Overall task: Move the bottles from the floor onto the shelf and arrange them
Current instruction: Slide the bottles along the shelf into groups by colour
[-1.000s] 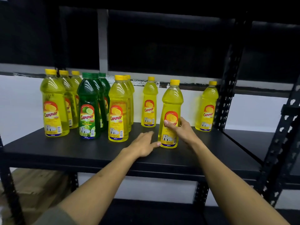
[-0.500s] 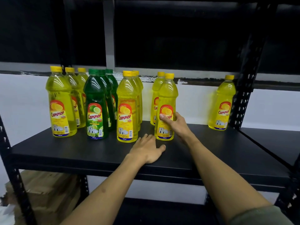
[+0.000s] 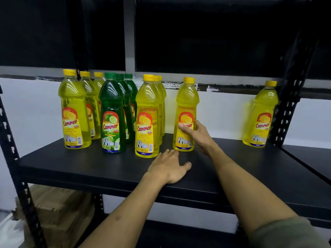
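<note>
A black shelf board [image 3: 71, 163] carries rows of dish-soap bottles. A yellow row [image 3: 74, 111] stands at the left, a green lime row [image 3: 112, 115] beside it, then another yellow row [image 3: 147, 119]. My right hand [image 3: 197, 135] grips the lower label of a yellow lemon bottle [image 3: 187, 101] standing upright just right of that row, hiding another bottle behind it. My left hand [image 3: 169, 167] lies flat on the shelf in front, fingers spread, holding nothing. A lone yellow bottle [image 3: 260, 115] stands at the far right by the upright.
Black perforated uprights [image 3: 290, 97] frame the shelf, with a second shelf board [image 3: 311, 158] continuing to the right. Cardboard boxes [image 3: 59, 212] sit on the floor under the shelf at the left. A white wall and dark window lie behind.
My right hand has slid the yellow bottle back and left until it lines up in front of the bottle behind it. My left hand stayed flat on the shelf.
</note>
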Demonstrator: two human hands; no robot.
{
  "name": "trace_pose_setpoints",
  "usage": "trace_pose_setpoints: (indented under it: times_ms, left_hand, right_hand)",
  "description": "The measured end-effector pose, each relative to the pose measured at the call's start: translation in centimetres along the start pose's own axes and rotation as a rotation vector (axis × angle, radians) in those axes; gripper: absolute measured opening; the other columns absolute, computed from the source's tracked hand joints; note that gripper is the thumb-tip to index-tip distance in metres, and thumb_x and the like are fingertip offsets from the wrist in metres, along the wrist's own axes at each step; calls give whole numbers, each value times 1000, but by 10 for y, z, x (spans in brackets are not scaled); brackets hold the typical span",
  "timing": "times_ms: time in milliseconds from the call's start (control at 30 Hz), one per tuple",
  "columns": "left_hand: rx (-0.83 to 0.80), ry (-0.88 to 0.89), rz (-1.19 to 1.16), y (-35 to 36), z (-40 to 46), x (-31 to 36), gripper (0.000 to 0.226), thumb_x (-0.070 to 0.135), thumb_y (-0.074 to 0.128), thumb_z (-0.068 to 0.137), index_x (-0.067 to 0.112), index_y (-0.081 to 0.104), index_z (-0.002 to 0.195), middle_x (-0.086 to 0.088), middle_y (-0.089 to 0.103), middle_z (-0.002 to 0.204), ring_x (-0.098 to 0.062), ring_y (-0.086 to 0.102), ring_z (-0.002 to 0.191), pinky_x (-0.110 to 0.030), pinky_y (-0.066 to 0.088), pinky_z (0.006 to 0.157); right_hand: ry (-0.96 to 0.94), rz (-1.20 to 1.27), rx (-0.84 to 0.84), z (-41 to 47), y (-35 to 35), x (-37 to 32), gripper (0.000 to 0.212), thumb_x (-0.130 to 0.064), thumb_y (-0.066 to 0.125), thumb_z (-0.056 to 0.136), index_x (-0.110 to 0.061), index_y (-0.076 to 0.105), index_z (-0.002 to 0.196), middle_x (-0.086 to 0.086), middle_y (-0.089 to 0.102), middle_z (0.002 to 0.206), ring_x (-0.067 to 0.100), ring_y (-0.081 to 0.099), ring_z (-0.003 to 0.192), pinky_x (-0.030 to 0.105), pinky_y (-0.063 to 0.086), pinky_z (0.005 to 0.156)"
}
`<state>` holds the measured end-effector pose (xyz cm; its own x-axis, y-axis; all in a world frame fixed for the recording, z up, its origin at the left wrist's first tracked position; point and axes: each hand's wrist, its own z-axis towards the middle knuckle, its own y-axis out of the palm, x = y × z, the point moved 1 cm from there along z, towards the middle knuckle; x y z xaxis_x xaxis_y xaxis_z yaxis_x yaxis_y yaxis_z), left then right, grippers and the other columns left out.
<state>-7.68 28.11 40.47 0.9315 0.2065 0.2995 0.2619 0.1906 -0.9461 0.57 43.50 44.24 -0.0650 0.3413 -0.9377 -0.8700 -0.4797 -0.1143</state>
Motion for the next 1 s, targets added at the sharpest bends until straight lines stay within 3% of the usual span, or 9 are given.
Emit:
trace_pose_setpoints:
  times_ms: [300, 533, 800, 1000]
  left_hand:
    - [-25, -26, 7, -6, -6, 6, 80, 66, 39, 97, 18, 26, 160, -4, 24, 167, -22, 19, 155, -41, 17, 124]
    - [-29, -37, 16, -7, -7, 9, 79, 66, 39, 98, 20, 25, 160, -3, 23, 168, -21, 19, 155, -40, 19, 122]
    - [-27, -47, 1, -6, -6, 8, 81, 67, 40, 97, 21, 24, 161, 0, 21, 168, -19, 16, 155, -39, 19, 123]
    - [-20, -45, -8, -5, -2, 7, 81, 67, 41, 96, 21, 25, 161, -1, 23, 168, -19, 18, 155, -38, 19, 122]
  right_hand:
    - [4, 46, -59, 7, -3, 2, 57, -35, 78, 84, -20, 54, 132, 0, 70, 116, 16, 71, 100, 24, 58, 69]
    - [-3, 80, -45, 10, -3, 8, 53, -35, 79, 83, -18, 57, 128, 1, 72, 113, 16, 72, 97, 27, 59, 72]
    - [14, 142, -48, 11, -2, 14, 52, -34, 80, 82, -18, 57, 127, 5, 72, 116, 23, 73, 102, 40, 61, 86]
    - [-9, 136, -50, 10, -1, 15, 43, -34, 78, 84, -23, 57, 121, 1, 72, 113, 19, 73, 99, 36, 61, 82]
